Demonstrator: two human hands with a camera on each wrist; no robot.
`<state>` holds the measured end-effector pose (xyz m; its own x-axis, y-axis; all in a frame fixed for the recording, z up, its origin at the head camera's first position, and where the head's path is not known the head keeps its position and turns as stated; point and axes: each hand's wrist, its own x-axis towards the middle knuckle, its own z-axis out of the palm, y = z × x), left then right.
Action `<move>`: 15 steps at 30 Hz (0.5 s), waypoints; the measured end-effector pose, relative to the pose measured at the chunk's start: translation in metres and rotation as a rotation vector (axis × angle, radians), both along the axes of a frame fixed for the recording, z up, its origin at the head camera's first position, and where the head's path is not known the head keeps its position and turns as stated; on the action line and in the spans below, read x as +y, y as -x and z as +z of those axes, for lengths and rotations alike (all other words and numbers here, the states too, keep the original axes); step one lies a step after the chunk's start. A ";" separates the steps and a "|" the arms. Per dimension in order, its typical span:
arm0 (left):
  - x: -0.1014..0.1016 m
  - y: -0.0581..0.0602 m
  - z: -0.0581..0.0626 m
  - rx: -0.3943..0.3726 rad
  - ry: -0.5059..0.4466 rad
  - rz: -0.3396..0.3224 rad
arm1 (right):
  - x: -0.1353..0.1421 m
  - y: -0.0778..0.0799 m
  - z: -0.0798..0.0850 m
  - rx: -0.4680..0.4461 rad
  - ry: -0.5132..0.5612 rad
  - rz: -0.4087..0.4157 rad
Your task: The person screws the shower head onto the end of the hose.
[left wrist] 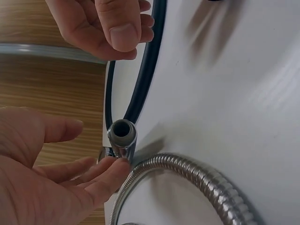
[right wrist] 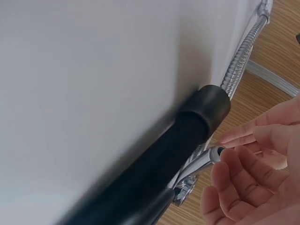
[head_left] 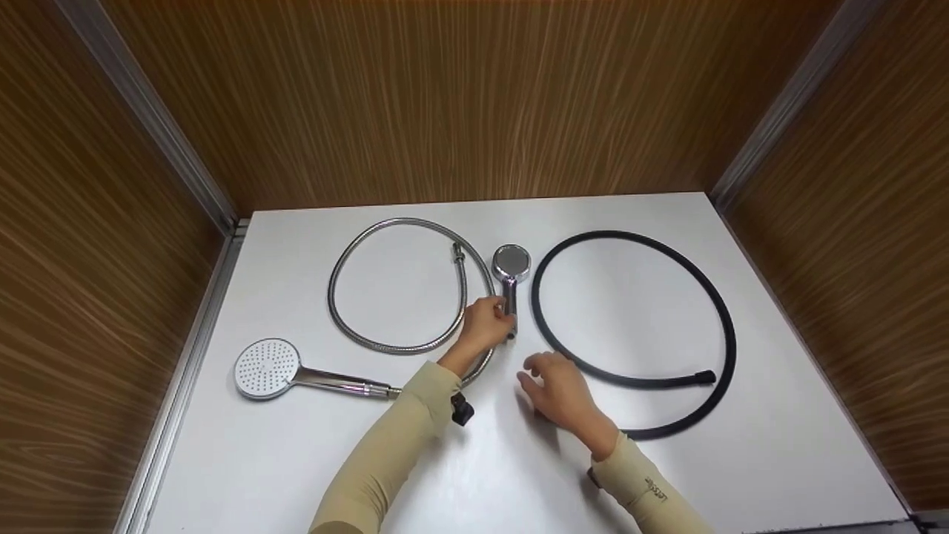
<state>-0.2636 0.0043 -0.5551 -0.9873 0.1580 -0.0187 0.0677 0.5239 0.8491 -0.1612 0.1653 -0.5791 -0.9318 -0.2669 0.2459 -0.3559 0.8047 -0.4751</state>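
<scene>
A small chrome hand shower lies in the middle of the white table, its handle toward me. My left hand is at that handle; in the left wrist view, the fingers touch its side while the thumb stands apart. The handle's open threaded end faces that camera. Loosely bent, my right hand hovers just right of the handle's end and holds nothing. Close by it runs a black hose, whose capped end shows large in the right wrist view.
At left lies a larger shower head with a white dotted face, joined to a coiled metal hose. The hose's free end fitting points away from me. Wood-grain panels wall the table at the back and sides.
</scene>
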 end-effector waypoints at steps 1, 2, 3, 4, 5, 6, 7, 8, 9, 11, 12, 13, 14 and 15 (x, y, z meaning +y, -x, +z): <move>0.002 0.000 -0.001 0.004 0.007 0.005 | 0.000 -0.001 -0.001 0.009 -0.004 0.000; 0.003 0.001 -0.002 0.004 0.011 0.009 | 0.001 -0.001 -0.001 0.017 -0.008 0.001; 0.005 0.001 -0.002 0.004 0.011 0.014 | 0.001 -0.002 -0.002 0.024 -0.014 0.002; 0.006 0.001 -0.003 0.003 0.010 0.021 | 0.002 -0.003 -0.002 0.030 -0.018 0.004; 0.008 0.001 -0.004 0.002 0.012 0.027 | 0.003 -0.004 -0.003 0.034 -0.022 0.006; 0.010 0.002 -0.005 0.000 0.012 0.032 | 0.003 -0.005 -0.003 0.037 -0.024 0.006; 0.012 0.002 -0.006 -0.003 0.009 0.038 | 0.004 -0.006 -0.003 0.040 -0.025 0.006; 0.014 0.003 -0.007 -0.001 0.015 0.048 | 0.005 -0.007 -0.004 0.039 -0.025 0.006; 0.017 0.003 -0.008 0.004 0.024 0.062 | 0.006 -0.008 -0.004 0.037 -0.024 0.004; 0.021 0.005 -0.011 0.005 0.037 0.089 | 0.009 -0.011 -0.005 0.033 -0.022 0.001; 0.023 0.005 -0.012 0.006 0.042 0.104 | 0.010 -0.012 -0.006 0.033 -0.024 0.000; 0.025 0.006 -0.013 0.007 0.049 0.121 | 0.011 -0.014 -0.006 0.029 -0.028 -0.002; 0.027 0.007 -0.014 0.009 0.059 0.138 | 0.012 -0.015 -0.007 0.026 -0.033 -0.003; 0.029 0.007 -0.015 0.006 0.060 0.151 | 0.013 -0.016 -0.008 0.022 -0.036 -0.003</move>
